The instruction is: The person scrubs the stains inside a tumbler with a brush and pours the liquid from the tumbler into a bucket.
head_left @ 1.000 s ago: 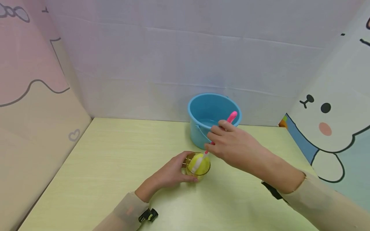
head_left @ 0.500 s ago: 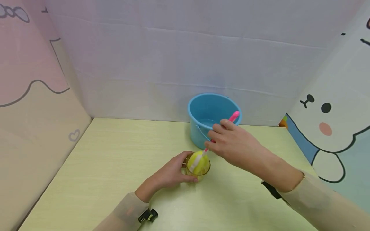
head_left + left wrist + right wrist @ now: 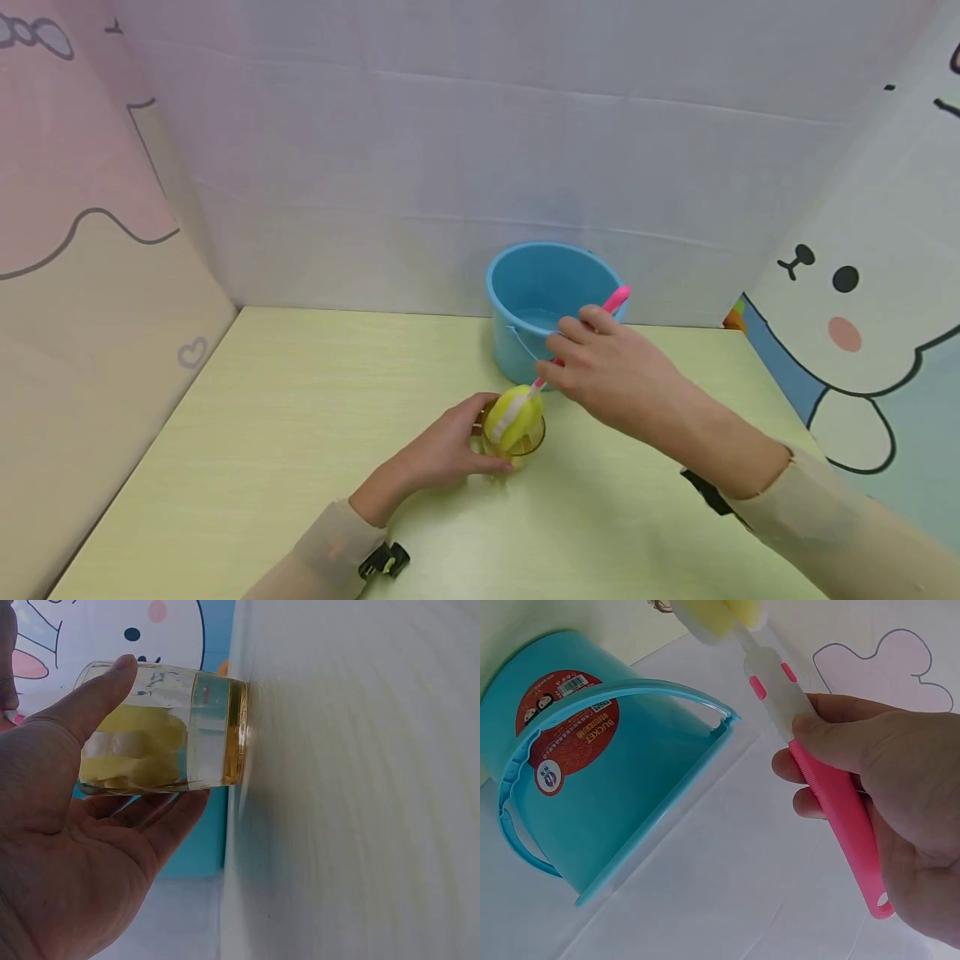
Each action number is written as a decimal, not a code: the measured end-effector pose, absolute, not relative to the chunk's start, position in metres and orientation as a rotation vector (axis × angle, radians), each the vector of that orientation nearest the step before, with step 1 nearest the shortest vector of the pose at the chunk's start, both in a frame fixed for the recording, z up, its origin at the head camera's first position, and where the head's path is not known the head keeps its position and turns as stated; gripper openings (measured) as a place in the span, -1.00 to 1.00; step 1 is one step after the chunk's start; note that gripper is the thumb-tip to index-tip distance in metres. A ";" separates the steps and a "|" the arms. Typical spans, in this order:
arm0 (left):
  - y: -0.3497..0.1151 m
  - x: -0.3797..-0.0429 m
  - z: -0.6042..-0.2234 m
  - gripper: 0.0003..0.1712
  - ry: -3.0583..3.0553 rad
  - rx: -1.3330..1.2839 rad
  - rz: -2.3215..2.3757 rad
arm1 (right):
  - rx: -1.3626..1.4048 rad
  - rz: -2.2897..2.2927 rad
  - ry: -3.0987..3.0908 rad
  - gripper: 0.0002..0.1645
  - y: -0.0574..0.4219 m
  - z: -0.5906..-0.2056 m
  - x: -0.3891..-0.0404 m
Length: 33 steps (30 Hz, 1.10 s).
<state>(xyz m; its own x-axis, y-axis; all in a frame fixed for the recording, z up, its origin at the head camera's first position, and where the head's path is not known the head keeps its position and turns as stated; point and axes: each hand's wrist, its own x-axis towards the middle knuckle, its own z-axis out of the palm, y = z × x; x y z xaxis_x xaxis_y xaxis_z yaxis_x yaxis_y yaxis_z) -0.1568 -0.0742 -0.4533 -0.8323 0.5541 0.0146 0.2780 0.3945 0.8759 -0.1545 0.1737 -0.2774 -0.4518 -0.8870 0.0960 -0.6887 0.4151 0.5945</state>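
An amber-tinted clear glass (image 3: 208, 742) stands on the table, and my left hand (image 3: 450, 446) grips it, thumb on one side and fingers on the other. In my right hand (image 3: 618, 371) is a cup brush (image 3: 836, 814) with a pink and white handle, held at a slant above the glass. The brush's yellow and white sponge head (image 3: 516, 417) sits partly inside the glass, its upper part showing above the rim. Through the glass wall in the left wrist view, the sponge's lower end appears above the glass bottom.
A blue bucket (image 3: 513, 346) with a carrying handle stands just behind the glass, against the back wall cloth (image 3: 375, 167). Its red label (image 3: 570, 712) shows in the right wrist view. Printed cloths hang at both sides of the pale table (image 3: 315, 375).
My right hand has risen slightly up and to the right with the brush, drawing the sponge head further up out of the glass. My left hand keeps its grip in place.
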 end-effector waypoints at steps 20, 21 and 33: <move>-0.074 -0.157 -0.453 0.04 2.385 0.739 1.398 | 1.292 -0.776 -2.340 -0.43 0.181 -0.267 -0.149; -0.074 -0.157 -0.453 0.04 2.385 0.737 1.398 | 1.291 -0.777 -2.344 -0.43 0.181 -0.267 -0.149; -0.075 -0.157 -0.452 0.05 2.389 0.726 1.386 | 1.303 -0.761 -2.354 -0.38 0.184 -0.260 -0.144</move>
<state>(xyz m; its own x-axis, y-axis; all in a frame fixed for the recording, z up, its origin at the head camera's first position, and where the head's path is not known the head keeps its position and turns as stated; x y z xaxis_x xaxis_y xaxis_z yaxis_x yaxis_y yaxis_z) -0.1567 -0.0746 -0.4517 -0.8328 0.5535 0.0057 0.2796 0.4117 0.8674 -0.1444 0.1840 -0.2600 -0.5196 -0.8535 0.0389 -0.6693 0.4349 0.6024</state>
